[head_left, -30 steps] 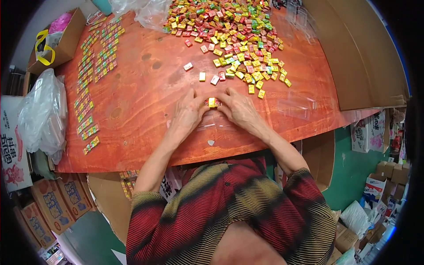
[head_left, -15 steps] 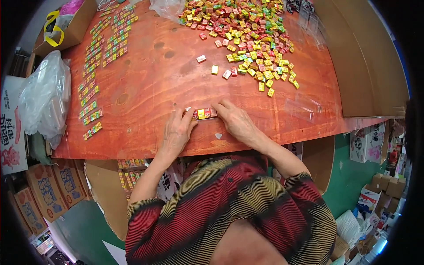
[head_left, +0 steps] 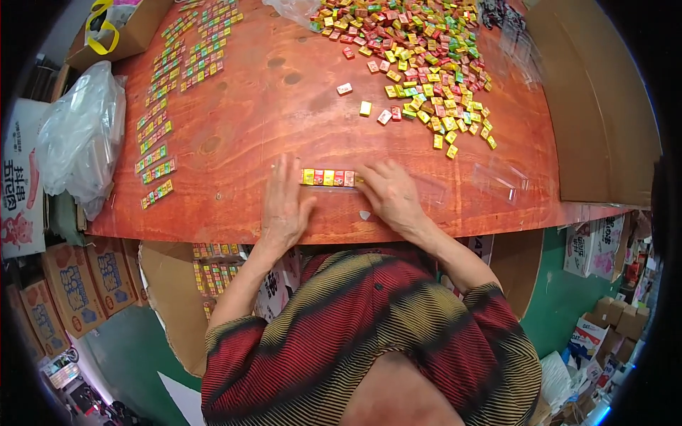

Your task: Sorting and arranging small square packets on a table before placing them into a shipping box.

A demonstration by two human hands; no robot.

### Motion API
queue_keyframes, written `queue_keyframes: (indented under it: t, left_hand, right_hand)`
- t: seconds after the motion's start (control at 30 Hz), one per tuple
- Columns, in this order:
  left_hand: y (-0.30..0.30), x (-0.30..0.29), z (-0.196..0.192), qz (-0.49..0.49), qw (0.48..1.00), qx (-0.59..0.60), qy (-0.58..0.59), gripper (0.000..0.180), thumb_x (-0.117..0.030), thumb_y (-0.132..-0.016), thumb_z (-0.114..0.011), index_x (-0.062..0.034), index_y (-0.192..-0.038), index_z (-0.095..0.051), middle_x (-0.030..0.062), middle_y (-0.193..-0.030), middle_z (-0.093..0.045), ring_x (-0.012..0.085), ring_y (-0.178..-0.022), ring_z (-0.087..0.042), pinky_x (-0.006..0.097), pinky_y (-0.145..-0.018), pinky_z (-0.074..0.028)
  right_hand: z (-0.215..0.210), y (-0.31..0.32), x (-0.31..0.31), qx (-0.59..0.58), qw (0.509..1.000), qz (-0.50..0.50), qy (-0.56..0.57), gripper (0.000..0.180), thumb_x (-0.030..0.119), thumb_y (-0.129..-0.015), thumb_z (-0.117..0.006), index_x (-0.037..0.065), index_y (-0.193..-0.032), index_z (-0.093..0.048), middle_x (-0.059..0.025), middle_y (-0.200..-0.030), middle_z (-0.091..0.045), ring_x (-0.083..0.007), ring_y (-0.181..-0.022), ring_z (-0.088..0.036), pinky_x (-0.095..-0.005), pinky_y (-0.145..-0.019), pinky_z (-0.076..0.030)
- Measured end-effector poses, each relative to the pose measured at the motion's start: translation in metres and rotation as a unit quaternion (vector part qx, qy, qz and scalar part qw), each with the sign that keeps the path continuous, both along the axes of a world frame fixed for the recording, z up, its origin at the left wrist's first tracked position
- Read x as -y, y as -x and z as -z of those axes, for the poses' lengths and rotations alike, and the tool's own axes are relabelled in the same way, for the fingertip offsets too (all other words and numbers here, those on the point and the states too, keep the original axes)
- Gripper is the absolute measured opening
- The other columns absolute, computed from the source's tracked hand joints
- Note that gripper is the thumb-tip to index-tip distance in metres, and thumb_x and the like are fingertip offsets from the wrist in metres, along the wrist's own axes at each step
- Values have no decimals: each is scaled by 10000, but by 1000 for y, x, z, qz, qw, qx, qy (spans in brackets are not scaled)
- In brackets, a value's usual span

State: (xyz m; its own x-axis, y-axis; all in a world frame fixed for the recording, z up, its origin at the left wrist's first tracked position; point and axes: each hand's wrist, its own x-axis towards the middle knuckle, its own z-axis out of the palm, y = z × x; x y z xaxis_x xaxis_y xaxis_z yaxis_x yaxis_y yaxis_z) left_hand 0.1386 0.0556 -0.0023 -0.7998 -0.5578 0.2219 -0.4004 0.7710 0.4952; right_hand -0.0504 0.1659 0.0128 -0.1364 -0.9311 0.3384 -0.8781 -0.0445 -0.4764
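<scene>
Close to the table's near edge lies a short row of small red and yellow boxes (head_left: 327,177) in a clear plastic tray (head_left: 334,189). My left hand (head_left: 284,209) is open just left of the row, fingers straight and thumb apart, holding nothing. At the row's other end my right hand (head_left: 393,197) has its bent fingers and thumb around the tray's right end, hiding that end. A small pale chip (head_left: 364,214) lies below the row, near my right thumb.
A large heap of loose small boxes (head_left: 426,64) covers the far right, with strays toward the middle. Filled rows (head_left: 158,193) line the left side. Empty clear trays (head_left: 501,181) lie right. A plastic bag (head_left: 84,138) hangs left; a big carton (head_left: 604,106) stands right.
My left hand has let go of the row's left end and straightened its fingers, uncovering more boxes. My right hand stays at the right end. The whole view has shifted slightly.
</scene>
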Motion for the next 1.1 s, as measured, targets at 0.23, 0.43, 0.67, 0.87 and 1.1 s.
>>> queue_keyframes:
  t: [0.23, 0.43, 0.67, 0.87, 1.1]
  left_hand:
    - [-4, -2, -7, -101, 993, -42, 47, 581, -330, -877, -470, -20, -1337, -295, 210, -1401, -230, 362, -1294, -233, 494, -1042, -192]
    - [41, -34, -4, 77, 992, 61, 84, 657, -419, -775, -561, -96, -1314, -370, 172, -1386, -275, 356, -1278, -254, 544, -1029, -168]
    - [25, -7, -3, 56, 979, 173, 87, 674, -420, -753, -580, -130, -1324, -369, 151, -1386, -281, 351, -1287, -233, 542, -1028, -162]
    - [24, 18, 0, -32, 987, 93, 124, 552, -244, -786, -593, -99, -1284, -406, 165, -1340, -338, 367, -1223, -313, 505, -988, -254]
    - [134, 67, -1, 9, 990, -17, 139, 421, -158, -770, -610, -85, -1172, -510, 161, -1240, -433, 360, -1118, -413, 504, -891, -356]
  right_hand:
    - [-14, 26, -43, 30, 993, 118, -7, 258, 59, -742, -619, 56, -1000, -605, -103, -874, -576, -276, -796, -531, -347, -692, -435]
    - [10, 15, -60, -66, 987, 143, -23, 281, 73, -739, -614, 56, -1018, -585, -110, -1021, -547, -294, -971, -488, -405, -811, -377]
    - [8, 2, -46, -5, 997, 73, -37, 317, 117, -726, -628, 75, -1036, -573, -105, -1069, -513, -291, -1016, -465, -419, -825, -352]
    - [8, 31, -21, 16, 996, 88, 17, 269, 76, -741, -593, 52, -1007, -567, -144, -977, -538, -308, -891, -519, -371, -727, -419]
    - [8, 65, 54, -42, 988, 151, 0, 236, 85, -768, -533, 39, -997, -565, -141, -941, -539, -293, -826, -521, -374, -703, -448]
